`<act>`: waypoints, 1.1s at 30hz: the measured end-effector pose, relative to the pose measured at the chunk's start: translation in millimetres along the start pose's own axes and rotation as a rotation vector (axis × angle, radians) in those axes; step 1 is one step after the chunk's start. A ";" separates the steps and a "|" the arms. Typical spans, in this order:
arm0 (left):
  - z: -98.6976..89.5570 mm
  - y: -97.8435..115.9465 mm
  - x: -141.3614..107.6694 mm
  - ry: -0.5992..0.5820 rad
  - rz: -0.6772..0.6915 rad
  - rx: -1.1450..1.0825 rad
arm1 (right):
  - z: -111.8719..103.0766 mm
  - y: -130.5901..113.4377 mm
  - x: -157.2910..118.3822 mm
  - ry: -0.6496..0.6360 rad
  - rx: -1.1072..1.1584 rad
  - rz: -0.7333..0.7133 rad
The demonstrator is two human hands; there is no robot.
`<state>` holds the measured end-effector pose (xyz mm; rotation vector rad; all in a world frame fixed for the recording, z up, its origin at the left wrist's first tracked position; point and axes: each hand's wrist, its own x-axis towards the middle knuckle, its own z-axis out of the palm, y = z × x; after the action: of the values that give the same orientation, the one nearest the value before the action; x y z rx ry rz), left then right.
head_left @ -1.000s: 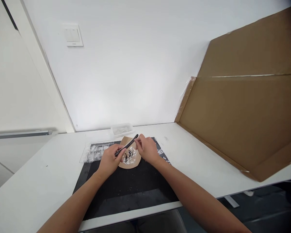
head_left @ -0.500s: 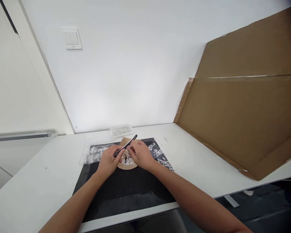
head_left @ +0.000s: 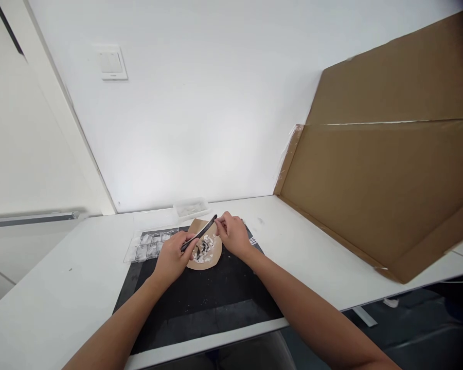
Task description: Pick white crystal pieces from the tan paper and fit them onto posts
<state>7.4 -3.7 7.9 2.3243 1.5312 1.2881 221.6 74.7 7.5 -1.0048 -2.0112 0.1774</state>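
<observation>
A slim black strip-like object (head_left: 205, 230) slants up to the right, its lower end pinched in my left hand (head_left: 176, 250). My right hand (head_left: 231, 232) has its fingertips closed at the upper end of that strip. Below and between the hands, a rounded brown paper sheet (head_left: 211, 263) holds many small white bits (head_left: 208, 245) and some dark pieces. The paper lies on a black mat (head_left: 200, 293). White rectangles (head_left: 252, 240) on the mat are partly hidden behind my right hand.
A clear compartment tray (head_left: 148, 246) with pale contents sits at the mat's left back corner. Behind it is a small translucent box (head_left: 192, 208) near the wall. A large opened cardboard box (head_left: 370, 190) stands on the right of the white table (head_left: 50, 288).
My right hand has moved up and right along the black strip to its upper end, uncovering more of the paper and white bits. My left hand stays about the same.
</observation>
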 end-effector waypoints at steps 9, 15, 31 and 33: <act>-0.2 -1.9 0.4 0.014 0.006 0.018 | 5.9 -22.3 -7.8 -0.128 -0.073 -0.178; 2.2 -0.3 -0.9 -0.015 0.010 0.015 | -5.9 1.9 2.8 0.018 -0.106 -0.005; 0.5 -1.3 0.0 0.000 0.033 0.037 | -4.4 -8.4 0.7 -0.097 -0.064 -0.075; 1.4 -1.4 -0.3 -0.007 0.041 0.037 | -7.7 0.4 3.8 -0.042 -0.059 -0.025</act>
<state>7.3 -2.6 6.2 2.3920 1.5264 1.2694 226.4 75.9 14.6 -1.0207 -2.0768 0.1272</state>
